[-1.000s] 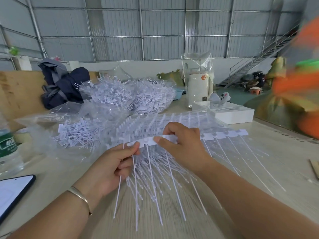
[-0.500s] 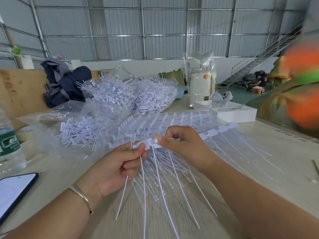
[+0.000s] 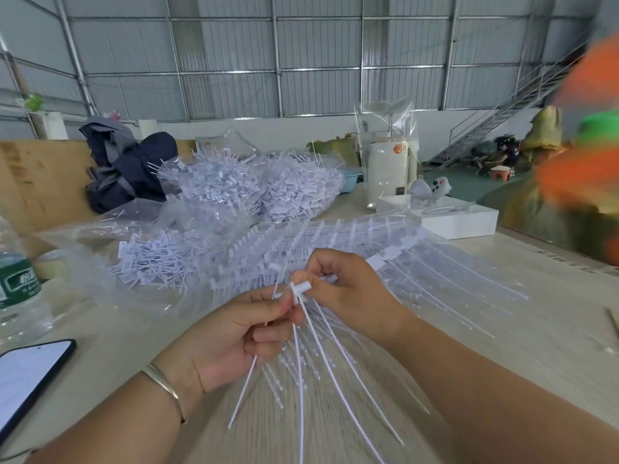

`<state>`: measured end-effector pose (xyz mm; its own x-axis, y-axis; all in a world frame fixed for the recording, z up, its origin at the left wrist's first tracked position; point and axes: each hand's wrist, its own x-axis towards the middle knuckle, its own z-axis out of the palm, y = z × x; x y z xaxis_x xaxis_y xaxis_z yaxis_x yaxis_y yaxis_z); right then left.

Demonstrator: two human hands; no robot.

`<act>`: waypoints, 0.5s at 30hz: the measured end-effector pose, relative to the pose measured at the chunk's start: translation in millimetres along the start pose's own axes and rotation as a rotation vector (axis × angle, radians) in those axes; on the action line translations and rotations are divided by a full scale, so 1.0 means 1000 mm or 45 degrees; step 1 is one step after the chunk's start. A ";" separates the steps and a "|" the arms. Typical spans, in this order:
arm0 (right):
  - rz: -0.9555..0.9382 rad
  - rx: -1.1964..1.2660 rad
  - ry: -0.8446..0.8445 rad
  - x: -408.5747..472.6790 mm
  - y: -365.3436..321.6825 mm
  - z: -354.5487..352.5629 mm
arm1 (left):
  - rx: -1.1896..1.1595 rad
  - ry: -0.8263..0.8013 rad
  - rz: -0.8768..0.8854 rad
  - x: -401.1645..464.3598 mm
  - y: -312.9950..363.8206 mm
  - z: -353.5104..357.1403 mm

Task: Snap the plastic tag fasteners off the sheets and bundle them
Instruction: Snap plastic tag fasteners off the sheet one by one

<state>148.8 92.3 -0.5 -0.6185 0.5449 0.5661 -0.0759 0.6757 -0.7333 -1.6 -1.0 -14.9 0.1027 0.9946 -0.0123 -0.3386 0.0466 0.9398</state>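
Hands: your left hand [image 3: 234, 333] and right hand [image 3: 341, 289] pinch one strip of thin white plastic tag fasteners [image 3: 299, 291].
Done: loose fasteners [image 3: 157, 262] piled behind the strip.
Left: stacked sheets [image 3: 335, 236] beyond it, seemingly many.

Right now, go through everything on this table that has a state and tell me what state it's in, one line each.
Left hand: grips a few snapped-off fasteners, stems hanging down.
Right hand: fingers pinch the sheet at its strip.
Phone: screen lit, face up.
Water bottle: upright.
Loose fastener bags: full, heaped.
White box: closed, flat on the table.
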 end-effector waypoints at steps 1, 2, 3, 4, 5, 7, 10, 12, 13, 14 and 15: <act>0.004 -0.009 0.036 0.000 0.000 -0.001 | -0.019 -0.001 -0.008 0.000 0.002 0.000; 0.007 -0.020 0.077 0.001 0.001 -0.002 | -0.036 -0.002 -0.017 0.000 0.003 0.000; 0.009 -0.030 0.121 0.001 0.002 -0.003 | -0.059 0.001 -0.023 0.001 0.005 -0.001; 0.012 -0.038 0.160 0.002 0.003 -0.005 | -0.087 0.015 -0.019 0.001 0.006 -0.002; 0.015 -0.046 0.189 0.002 0.005 -0.007 | -0.112 0.040 -0.003 0.001 0.007 -0.003; 0.019 -0.026 0.200 0.003 0.009 -0.010 | -0.107 0.122 0.046 0.001 0.008 -0.006; 0.054 0.133 0.165 0.004 0.012 -0.012 | -0.044 0.279 0.084 0.004 0.010 -0.008; 0.079 0.193 0.138 0.004 0.013 -0.012 | -0.007 0.357 0.112 0.005 0.013 -0.009; 0.087 0.210 0.124 0.005 0.013 -0.013 | 0.025 0.383 0.127 0.004 0.014 -0.010; 0.097 0.224 0.115 0.005 0.013 -0.013 | 0.064 0.399 0.140 0.004 0.015 -0.010; 0.103 0.236 0.108 0.006 0.012 -0.013 | 0.107 0.413 0.153 0.003 0.015 -0.010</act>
<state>154.1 110.3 -1.3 -0.5612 0.6388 0.5262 -0.1758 0.5292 -0.8301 -15.7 3.7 -3.7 -0.2402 0.9707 0.0047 -0.2504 -0.0667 0.9658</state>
